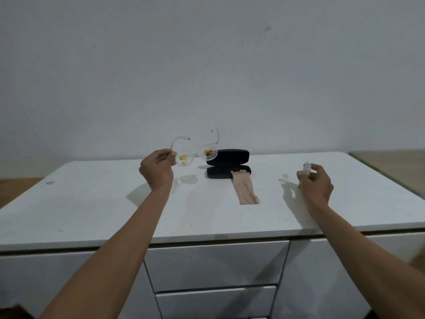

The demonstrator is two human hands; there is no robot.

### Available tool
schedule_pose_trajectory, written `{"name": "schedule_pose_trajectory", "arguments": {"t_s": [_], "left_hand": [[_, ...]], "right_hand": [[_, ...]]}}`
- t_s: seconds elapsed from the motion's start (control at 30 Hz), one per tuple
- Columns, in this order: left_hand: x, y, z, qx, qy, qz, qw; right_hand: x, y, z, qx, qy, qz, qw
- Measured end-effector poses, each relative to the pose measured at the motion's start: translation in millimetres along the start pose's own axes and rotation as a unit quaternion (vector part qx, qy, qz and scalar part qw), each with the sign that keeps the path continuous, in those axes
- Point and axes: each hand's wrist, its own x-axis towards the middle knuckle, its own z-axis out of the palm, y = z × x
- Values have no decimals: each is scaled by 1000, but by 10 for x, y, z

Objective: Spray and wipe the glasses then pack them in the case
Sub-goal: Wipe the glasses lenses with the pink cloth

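Head camera: my left hand (157, 168) pinches the clear-framed glasses (195, 150) with orange-smeared lenses at one corner, raised above the white cabinet top (92, 203); my right hand (316, 183) grips a small clear spray bottle (307, 168). Between them lies the open black case (227, 163), a beige cloth (245, 187) trailing from it, and a small clear cap (285, 176) stands near the bottle.

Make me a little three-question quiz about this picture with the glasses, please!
1. True or false: the glasses lie flat on the white table.
2. What does the right hand hold? A) the beige cloth B) a small spray bottle C) the case lid
3. Fill in: the black case is ____ (open or shut).

Key:
1. False. The left hand holds them up in the air, with brown stains on both lenses.
2. B, the spray bottle. The beige cloth hangs out of the case.
3. Open.
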Motion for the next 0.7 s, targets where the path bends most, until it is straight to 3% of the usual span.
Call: {"name": "schedule_pose_trajectory", "arguments": {"t_s": [0.1, 0.17, 0.27, 0.33, 0.4, 0.5, 0.57, 0.7], "left_hand": [[-16, 15, 6, 7, 4, -8, 1000], [-23, 22, 3, 9, 4, -7, 1000], [-25, 27, -7, 5, 4, -7, 1000], [-20, 30, -7, 8, 8, -9, 1000], [-14, 34, -8, 4, 7, -10, 1000], [-14, 41, -18, -3, 3, -11, 1000], [-23, 42, -22, -2, 3, -9, 1000], [-48, 17, -30, 9, 3, -10, 1000]], "right_hand": [[-10, -31, 4, -7, -10, 7, 1000], [-48, -105, 19, -31, 40, -27, 998], [-117, -311, 73, -96, 141, -167, 971], [-125, -443, 137, -119, 137, -274, 944], [-135, -538, 237, -108, 51, -326, 938], [-195, -657, 413, -124, -224, -248, 934], [-227, -629, 556, -213, -360, -212, 883], [-190, -571, 745, -369, -462, -213, 778]]}}
